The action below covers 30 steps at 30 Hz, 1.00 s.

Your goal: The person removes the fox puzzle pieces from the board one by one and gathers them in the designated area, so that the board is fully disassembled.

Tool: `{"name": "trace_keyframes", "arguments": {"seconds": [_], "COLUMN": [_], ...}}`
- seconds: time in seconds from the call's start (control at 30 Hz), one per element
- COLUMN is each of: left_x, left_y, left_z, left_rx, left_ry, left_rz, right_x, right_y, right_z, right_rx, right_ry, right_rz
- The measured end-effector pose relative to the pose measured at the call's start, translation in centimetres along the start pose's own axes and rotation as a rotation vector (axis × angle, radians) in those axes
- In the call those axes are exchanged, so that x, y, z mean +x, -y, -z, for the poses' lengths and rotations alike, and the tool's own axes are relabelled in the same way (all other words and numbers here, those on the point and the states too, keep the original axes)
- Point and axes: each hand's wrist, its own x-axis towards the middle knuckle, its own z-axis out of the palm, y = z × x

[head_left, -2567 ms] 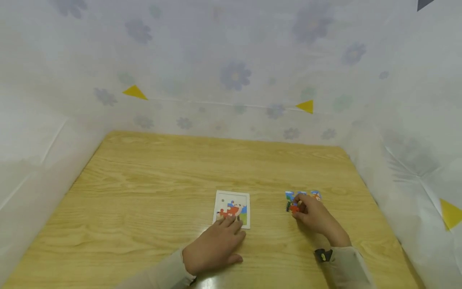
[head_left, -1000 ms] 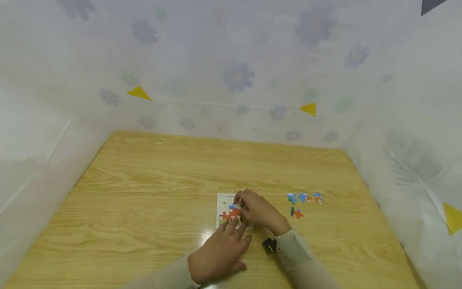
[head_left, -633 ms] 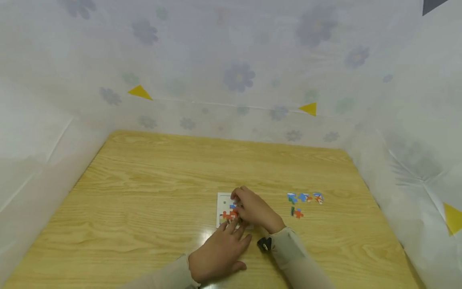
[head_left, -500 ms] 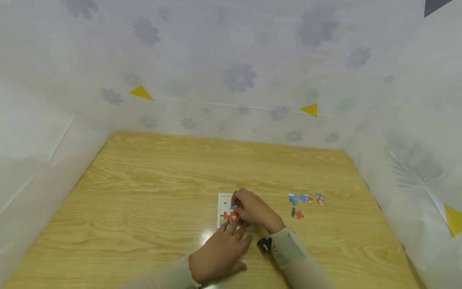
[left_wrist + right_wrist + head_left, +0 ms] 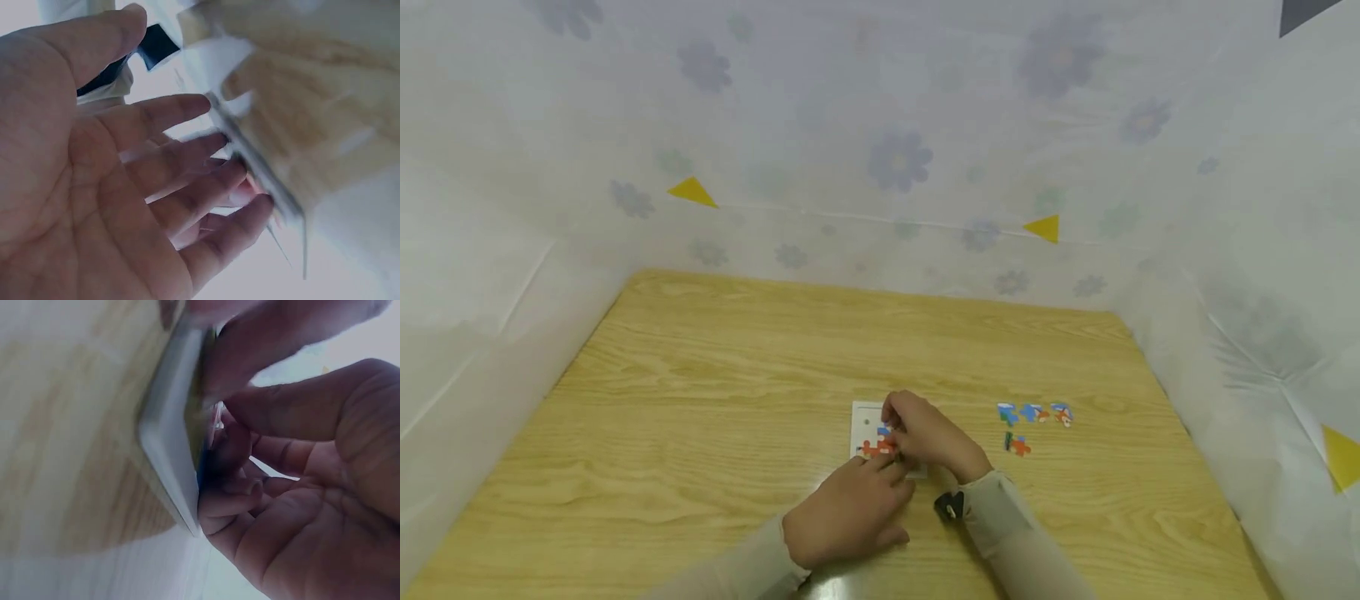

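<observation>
In the head view a small framed jigsaw puzzle (image 5: pixel 867 410) lies on the table, partly filled with red and blue pieces. My left hand (image 5: pixel 848 510) rests over its near edge with the fingers extended; in the left wrist view those fingertips (image 5: pixel 262 206) touch the side of the frame (image 5: pixel 256 159). Over the right part of the puzzle, my right hand (image 5: pixel 934 432) has its fingers bent and pinches at a puzzle piece, mostly hidden behind them. The right wrist view shows the thumb and curled fingers (image 5: pixel 231 500) close against the pale frame (image 5: pixel 169 434).
Several loose puzzle pieces lie right of the frame: blue ones (image 5: pixel 1030 412) in an upper row and a red one (image 5: pixel 1020 446) below. The wooden table (image 5: pixel 737 375) is enclosed by white floral sheeting (image 5: pixel 820 100). A black band (image 5: pixel 950 506) sits by the right cuff.
My right hand has moved left from the loose pieces to the puzzle frame, then stayed there with slight shifts. My left hand has drawn slightly left just now, still at the near edge.
</observation>
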Motion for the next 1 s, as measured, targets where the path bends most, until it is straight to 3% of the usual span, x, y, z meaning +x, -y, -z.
{"name": "trace_keyframes", "arguments": {"seconds": [0.27,0.63,1.0], "left_x": [-0.15,-0.05,-0.03], "left_y": [-0.96,-0.92,-0.99], "left_z": [0.41,0.1,0.38], "left_rx": [0.072,0.091,0.087], "left_ry": [0.034,0.037,0.05], "left_rz": [0.066,0.062,0.055], "right_x": [-0.17,-0.05,0.03], "right_y": [0.15,0.24,-0.37], "right_z": [-0.19,-0.11,0.01], "right_rx": [-0.03,-0.038,0.05], "right_ry": [-0.014,0.009,0.04], "right_rz": [-0.009,0.019,0.015]}}
